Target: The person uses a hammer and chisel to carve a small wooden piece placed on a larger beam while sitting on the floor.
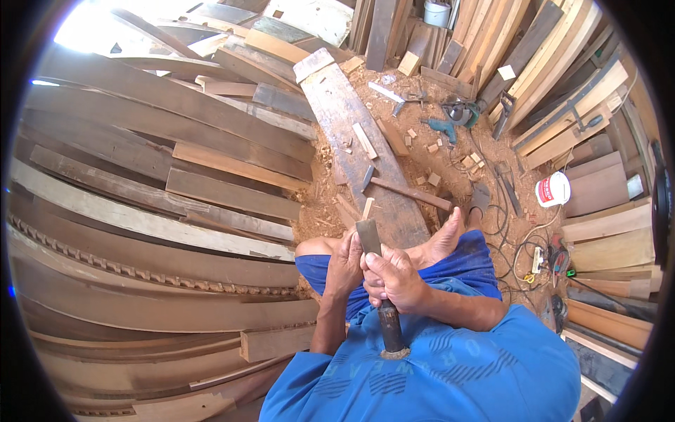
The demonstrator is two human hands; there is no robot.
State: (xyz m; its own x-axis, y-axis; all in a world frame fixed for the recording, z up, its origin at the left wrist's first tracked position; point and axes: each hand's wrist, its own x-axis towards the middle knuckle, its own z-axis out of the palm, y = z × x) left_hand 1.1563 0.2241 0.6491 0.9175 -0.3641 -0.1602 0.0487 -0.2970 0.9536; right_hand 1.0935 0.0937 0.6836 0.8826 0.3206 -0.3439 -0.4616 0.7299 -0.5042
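Observation:
My right hand [397,278] is wrapped around a wide chisel, just where its blade [368,237] meets the dark handle [389,325]. The handle's butt end presses against my blue shirt, and the blade points away from me. My left hand [344,264] is closed beside the blade, its fingertips close to the right hand. A small pale wood strip [368,207] sticks out past the blade's tip, apparently pinched by the left hand behind the blade. In front of my legs lies a thick worn plank [351,105], bearing a hammer [408,192] and a light wood piece [364,141].
Long boards [232,204] are stacked along the left. A teal power drill [441,128], a handsaw [503,114], offcuts and cables lie among shavings on the right. A white-and-red bucket [553,189] stands near more boards [612,250]. Timber [492,42] leans at the back.

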